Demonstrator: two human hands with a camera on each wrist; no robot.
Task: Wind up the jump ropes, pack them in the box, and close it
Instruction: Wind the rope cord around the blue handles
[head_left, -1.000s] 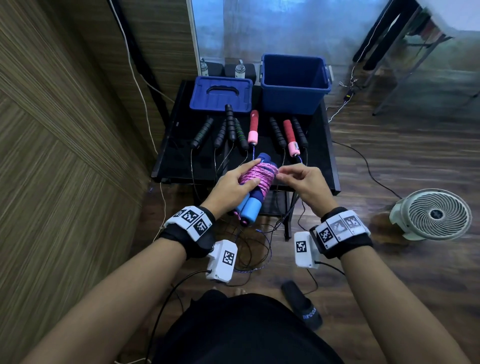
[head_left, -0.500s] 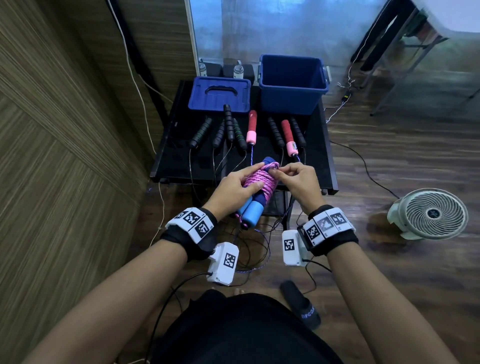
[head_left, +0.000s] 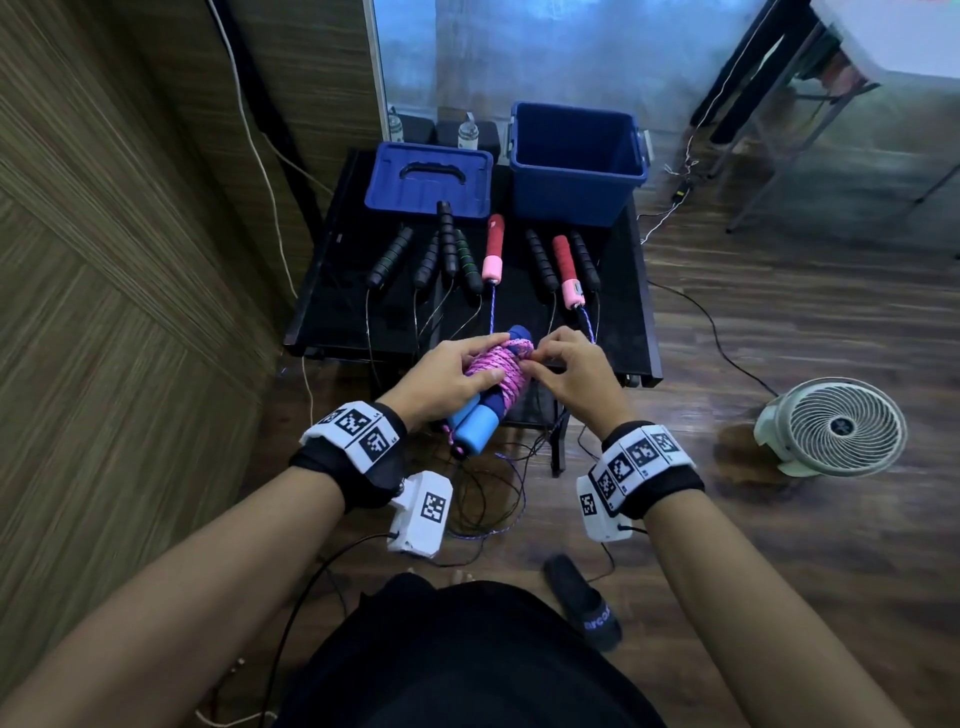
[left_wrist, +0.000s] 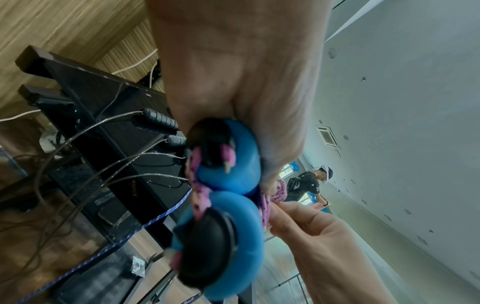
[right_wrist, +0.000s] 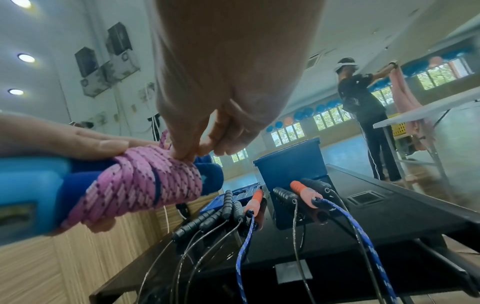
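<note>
My left hand (head_left: 447, 371) grips a jump rope bundle (head_left: 493, 387): two blue foam handles (left_wrist: 228, 207) side by side with pink cord (right_wrist: 140, 185) wound round them. My right hand (head_left: 563, 364) pinches the pink cord at the bundle's far end with thumb and fingertips (right_wrist: 185, 154). The bundle hangs in front of the black table (head_left: 618, 291). An open blue box (head_left: 574, 161) stands at the table's back right, its blue lid (head_left: 428, 179) lies flat to the left. Several unwound ropes lie between, with black handles (head_left: 447, 244) and red-and-pink handles (head_left: 492, 249).
Rope cords hang over the table's front edge to a tangle on the wooden floor (head_left: 488, 499). A white fan (head_left: 836, 426) stands on the floor at the right. A wood-panel wall (head_left: 130, 260) runs along the left. Another person (right_wrist: 363, 107) works at a far table.
My right hand has moved in to the bundle's far end and now pinches the cord there. My left hand keeps its grip, and the bundle has barely shifted.
</note>
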